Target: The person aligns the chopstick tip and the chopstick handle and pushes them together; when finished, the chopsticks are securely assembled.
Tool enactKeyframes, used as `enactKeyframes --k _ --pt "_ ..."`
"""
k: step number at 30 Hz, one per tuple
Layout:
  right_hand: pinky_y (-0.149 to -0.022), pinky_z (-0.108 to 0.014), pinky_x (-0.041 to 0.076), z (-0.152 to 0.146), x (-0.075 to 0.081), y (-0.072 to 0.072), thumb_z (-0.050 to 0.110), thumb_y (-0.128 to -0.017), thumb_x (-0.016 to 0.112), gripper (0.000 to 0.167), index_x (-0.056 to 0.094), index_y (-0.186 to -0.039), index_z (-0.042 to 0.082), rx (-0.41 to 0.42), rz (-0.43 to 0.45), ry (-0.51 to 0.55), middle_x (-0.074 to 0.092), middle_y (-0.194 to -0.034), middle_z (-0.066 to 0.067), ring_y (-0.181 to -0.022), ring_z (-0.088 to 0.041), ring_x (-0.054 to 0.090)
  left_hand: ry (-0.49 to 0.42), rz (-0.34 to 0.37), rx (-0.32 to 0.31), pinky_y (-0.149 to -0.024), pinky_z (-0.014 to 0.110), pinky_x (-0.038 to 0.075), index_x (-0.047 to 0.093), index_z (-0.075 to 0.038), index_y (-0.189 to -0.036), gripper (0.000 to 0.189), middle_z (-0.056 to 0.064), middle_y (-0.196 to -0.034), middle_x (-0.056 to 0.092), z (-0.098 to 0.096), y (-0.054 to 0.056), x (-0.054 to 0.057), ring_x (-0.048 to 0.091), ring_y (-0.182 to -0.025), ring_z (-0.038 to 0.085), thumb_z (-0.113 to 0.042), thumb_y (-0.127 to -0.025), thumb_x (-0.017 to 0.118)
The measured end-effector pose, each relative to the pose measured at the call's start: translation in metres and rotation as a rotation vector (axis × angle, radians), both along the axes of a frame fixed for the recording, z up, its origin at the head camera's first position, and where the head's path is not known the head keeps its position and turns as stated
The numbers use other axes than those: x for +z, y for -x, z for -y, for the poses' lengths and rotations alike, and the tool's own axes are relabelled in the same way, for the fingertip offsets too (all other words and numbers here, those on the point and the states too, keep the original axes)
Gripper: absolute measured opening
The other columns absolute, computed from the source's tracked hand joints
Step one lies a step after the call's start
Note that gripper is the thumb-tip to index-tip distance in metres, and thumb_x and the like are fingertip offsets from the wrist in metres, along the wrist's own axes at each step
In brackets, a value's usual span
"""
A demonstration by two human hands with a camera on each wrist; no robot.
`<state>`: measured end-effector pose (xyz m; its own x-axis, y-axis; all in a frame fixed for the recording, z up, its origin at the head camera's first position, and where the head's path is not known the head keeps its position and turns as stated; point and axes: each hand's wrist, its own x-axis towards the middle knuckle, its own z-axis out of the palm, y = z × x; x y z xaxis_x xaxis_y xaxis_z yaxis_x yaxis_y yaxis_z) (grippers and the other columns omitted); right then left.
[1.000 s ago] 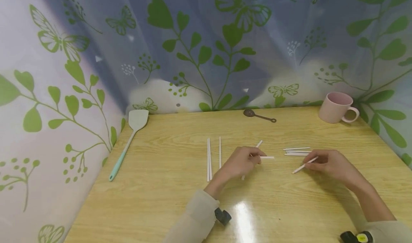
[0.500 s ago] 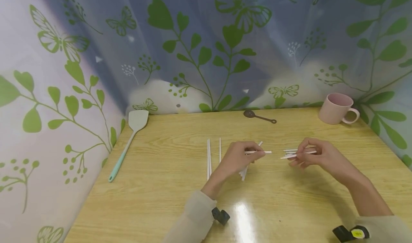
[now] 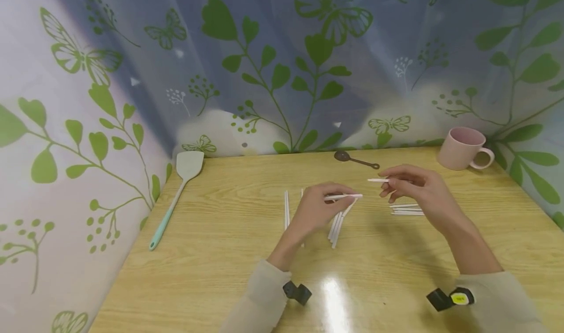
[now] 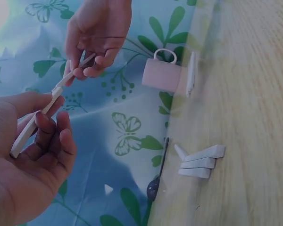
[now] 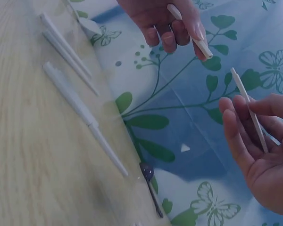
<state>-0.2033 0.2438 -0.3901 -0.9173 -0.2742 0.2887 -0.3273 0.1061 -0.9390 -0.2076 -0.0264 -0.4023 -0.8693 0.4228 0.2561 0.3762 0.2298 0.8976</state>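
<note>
We see both hands raised above the tabletop (image 3: 198,269), each holding a slim white piece. The fingers of the left hand (image 3: 317,206) pinch the thicker stick (image 3: 335,197) between thumb and forefinger near its front end, which points toward the other hand; the remaining fingers curl loosely. The fingers of the right hand (image 3: 420,191) pinch the thinner stick (image 3: 378,180) part-way along, its narrow tip facing left. The two ends are near each other but apart.

We judge both pieces light and stiff, probably plastic, and smooth enough to slip if held loosely. The thicker stick looks square in section, so it should resist rolling between the fingers; the thinner stick may twist more readily. In the right wrist view we make out what seems to be a small hole in the former's end and a stepped nub on the latter's. We take that nub to be the most fragile part, best gripped from just behind, leaving both ends bare.

Below, a white bundle (image 3: 338,228) lies beside the left hand, short sticks (image 3: 407,214) near the right, and long sticks (image 3: 287,208) farther left.
</note>
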Motion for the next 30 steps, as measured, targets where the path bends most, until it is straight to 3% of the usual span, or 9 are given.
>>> enactKeyframes --k 4,10,13,19,23,30 --pt "-0.073 -0.033 0.062 0.012 0.008 0.003 0.008 -0.107 0.058 0.024 0.068 -0.119 -0.011 0.003 -0.036 0.035 0.071 -0.092 -0.01 -0.083 -0.022 0.07 -0.012 -0.012 0.022 -0.094 0.026 0.057 0.081 -0.019 -0.114 0.02 -0.007 -0.115 0.075 0.007 0.001 0.006 0.069 -0.107 0.007 -0.031 -0.1 0.072" --pt "-0.072 -0.031 0.061 0.028 0.018 0.004 0.008 -0.102 0.067 0.018 0.072 -0.113 -0.005 -0.049 -0.021 0.023 0.073 -0.09 -0.007 -0.077 -0.021 0.069 -0.039 -0.027 0.033 -0.097 0.028 0.057 0.08 -0.018 -0.114 0.021 -0.005 -0.113 0.075 0.017 0.003 0.015 0.071 -0.103 0.007 -0.032 -0.1 0.072" --pt "-0.073 -0.031 0.059 0.031 0.02 0.002 0.011 -0.1 0.071 0.017 0.074 -0.111 -0.002 -0.084 -0.009 -0.014 0.074 -0.09 -0.004 -0.076 -0.022 0.069 -0.046 -0.03 0.026 -0.097 0.028 0.057 0.08 -0.018 -0.115 0.022 -0.006 -0.115 0.075 0.021 0.002 0.018 0.07 -0.105 0.007 -0.032 -0.101 0.072" --pt "-0.071 -0.03 0.059 0.036 0.023 -0.006 0.011 -0.098 0.074 0.015 0.075 -0.106 -0.002 -0.1 -0.014 -0.013 0.073 -0.085 -0.004 -0.074 -0.022 0.068 -0.082 -0.007 -0.01 -0.094 0.028 0.058 0.079 -0.015 -0.115 0.021 -0.003 -0.115 0.075 0.026 -0.002 0.023 0.073 -0.095 0.01 -0.029 -0.101 0.072" --pt "-0.071 -0.031 0.06 0.039 0.024 -0.009 0.007 -0.098 0.073 0.012 0.074 -0.104 -0.003 -0.055 -0.033 0.029 0.074 -0.083 -0.006 -0.073 -0.022 0.07 -0.101 -0.013 -0.039 -0.093 0.029 0.059 0.079 -0.014 -0.116 0.021 -0.001 -0.114 0.075 0.027 -0.004 0.024 0.074 -0.089 0.013 -0.026 -0.1 0.072" --pt "-0.073 -0.036 0.064 0.041 0.025 -0.011 -0.005 -0.099 0.065 0.01 0.067 -0.109 -0.008 0.111 -0.045 0.131 0.078 -0.095 -0.017 -0.083 -0.024 0.078 -0.125 -0.017 -0.046 -0.088 0.032 0.061 0.078 -0.013 -0.116 0.021 0.001 -0.11 0.075 0.028 -0.006 0.027 0.073 -0.086 0.014 -0.026 -0.101 0.071"
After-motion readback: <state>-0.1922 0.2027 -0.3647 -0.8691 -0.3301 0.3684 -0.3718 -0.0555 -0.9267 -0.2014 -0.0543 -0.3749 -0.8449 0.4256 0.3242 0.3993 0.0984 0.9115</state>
